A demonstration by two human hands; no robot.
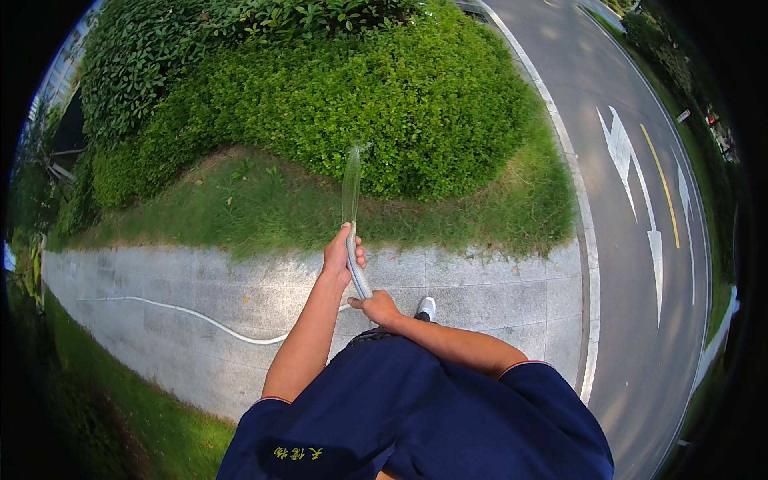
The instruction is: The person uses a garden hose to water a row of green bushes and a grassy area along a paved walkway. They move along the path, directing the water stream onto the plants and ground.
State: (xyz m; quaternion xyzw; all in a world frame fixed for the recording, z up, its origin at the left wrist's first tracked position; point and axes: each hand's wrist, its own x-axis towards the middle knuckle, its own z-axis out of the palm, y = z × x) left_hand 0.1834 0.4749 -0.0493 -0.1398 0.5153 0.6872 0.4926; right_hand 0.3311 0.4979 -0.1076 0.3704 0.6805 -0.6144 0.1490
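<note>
A pale braided garden hose [355, 271] with a blue stripe points away from me. My left hand [340, 254] grips it just behind its open end, the thumb lying along the top. Farther back, near my waist, my right hand [378, 308] is closed around the same hose. Water [351, 183] streams from the hose end toward a trimmed green hedge [384, 114]. Behind my left forearm the hose is hidden; it reappears on the pavement, curving away to the left.
Grey stone paving [240, 288] lies underfoot, with my white shoe [427, 307] on it. A grass strip [270, 210] borders the hedge. To the right, a pale kerb [583, 216] separates the paving from an asphalt road [624, 270] with white arrows. Darker shrubs [138, 66] stand at upper left.
</note>
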